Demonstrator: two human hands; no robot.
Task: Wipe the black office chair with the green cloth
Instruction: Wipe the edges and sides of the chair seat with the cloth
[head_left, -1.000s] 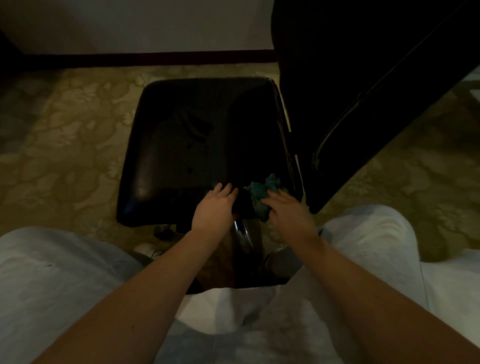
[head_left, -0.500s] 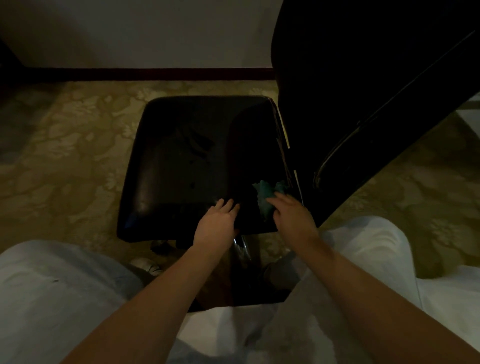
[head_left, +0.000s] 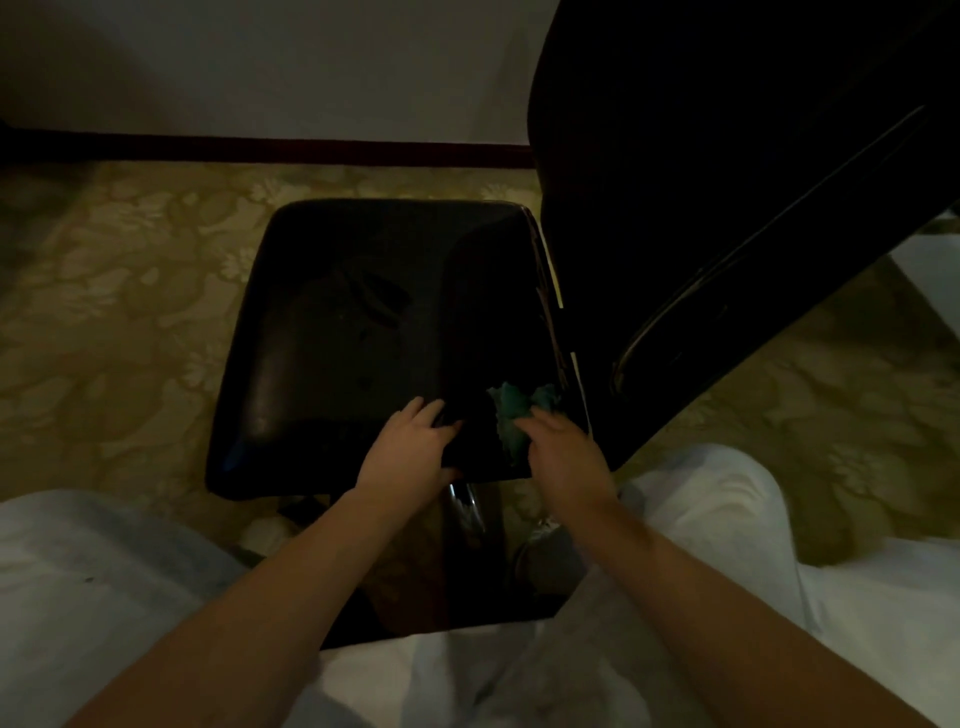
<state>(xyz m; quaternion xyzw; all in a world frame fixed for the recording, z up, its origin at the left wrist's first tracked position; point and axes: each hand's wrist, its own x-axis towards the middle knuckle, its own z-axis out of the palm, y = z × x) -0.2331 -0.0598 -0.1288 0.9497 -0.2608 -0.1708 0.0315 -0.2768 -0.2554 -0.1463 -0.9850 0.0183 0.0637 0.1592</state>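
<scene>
The black office chair lies in front of me, its glossy seat (head_left: 363, 338) facing up and its dark backrest (head_left: 701, 182) rising at the right. My left hand (head_left: 410, 447) grips the seat's near edge, fingers on top and thumb beneath. My right hand (head_left: 563, 449) presses the crumpled green cloth (head_left: 511, 410) onto the seat's near right corner, by the gap to the backrest. Most of the cloth shows beyond my fingers.
Patterned beige carpet (head_left: 114, 312) surrounds the chair. A pale wall with a dark skirting board (head_left: 260, 148) runs behind it. My knees in light trousers (head_left: 727, 519) flank the chair's chrome post (head_left: 465, 501). The room is dim.
The view has tilted up, so the chair sits lower in frame. My right hand has slid the cloth slightly farther toward the seat's right corner. The left hand keeps its hold.
</scene>
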